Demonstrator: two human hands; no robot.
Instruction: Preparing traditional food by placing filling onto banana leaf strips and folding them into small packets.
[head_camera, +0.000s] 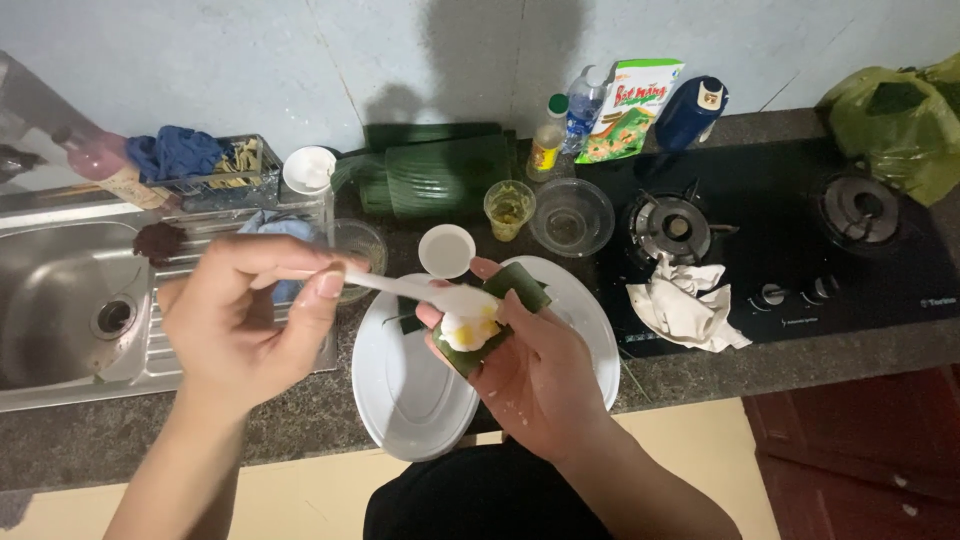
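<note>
Already our right hand (540, 375) cups a folded green leaf piece (500, 310) bearing white-and-yellow filling (470, 328). Our left hand's (250, 320) grip pinches a white plastic spoon (420, 290) onto it; the leaf is not yet folded shut, we judge.

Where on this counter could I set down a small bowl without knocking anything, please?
Bare counter runs along the front edge, below the crumpled cloth and hob. Another strip lies in front of the sink. The middle is crowded: white plates, bowls, cups and folded leaves sit around the left hand and right hand.
</note>
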